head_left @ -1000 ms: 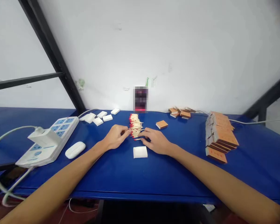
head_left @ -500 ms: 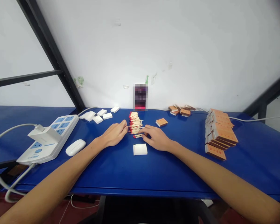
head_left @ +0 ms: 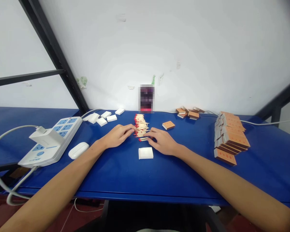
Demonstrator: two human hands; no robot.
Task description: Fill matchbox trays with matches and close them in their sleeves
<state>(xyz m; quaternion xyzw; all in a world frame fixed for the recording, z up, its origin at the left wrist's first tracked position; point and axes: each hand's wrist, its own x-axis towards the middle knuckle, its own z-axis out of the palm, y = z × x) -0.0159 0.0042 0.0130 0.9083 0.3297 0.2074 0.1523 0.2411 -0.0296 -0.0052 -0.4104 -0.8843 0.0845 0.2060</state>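
Observation:
A pile of red-headed matches (head_left: 141,124) lies at the table's middle, heads mostly to the left. My left hand (head_left: 119,135) is at the pile's left side, thumb and index finger closed together at the match heads. Across from it, my right hand (head_left: 163,141) has its fingers curled at the plain wooden ends. A few matches (head_left: 143,139) lie apart at the near end of the pile, their tails at my right thumb and fingers. Just below sits a white matchbox tray (head_left: 146,153); its contents, if any, cannot be made out.
An orange matchbox (head_left: 168,125) lies right of the pile, with more boxes (head_left: 187,112) behind. Stacked matchboxes (head_left: 230,133) stand far right. White trays (head_left: 103,118), a power strip (head_left: 55,141) and a white earphone case (head_left: 78,150) are left, on the blue table (head_left: 125,178).
My left hand has shifted slightly right, its fingers stretching from a tighter fist to the match heads. My right hand stays almost where it was. The view has tilted slightly.

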